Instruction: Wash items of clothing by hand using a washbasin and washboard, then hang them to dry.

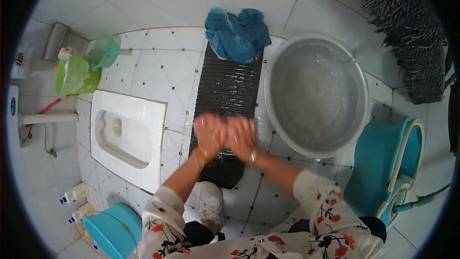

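Observation:
A black ridged washboard (227, 88) lies lengthwise on the tiled floor before me, its surface wet and shiny. Over its near half, my left hand (209, 133) and my right hand (241, 137) are side by side, wet and blurred, fingers pointing away from me. Whether anything is between or under them cannot be made out. A wet blue cloth (237, 36) lies crumpled across the board's far end, beyond both hands. To the right of the board stands a large round metal-grey basin (268, 106) holding cloudy water (312, 93).
A white squat toilet (156, 140) is set in the floor at left. Behind it are a green bucket (92, 79) and a translucent green dipper (102, 54). A blue bucket (118, 219) stands lower left, a teal mop bucket (372, 158) at right. A grey fringed mop head (413, 39) hangs upper right.

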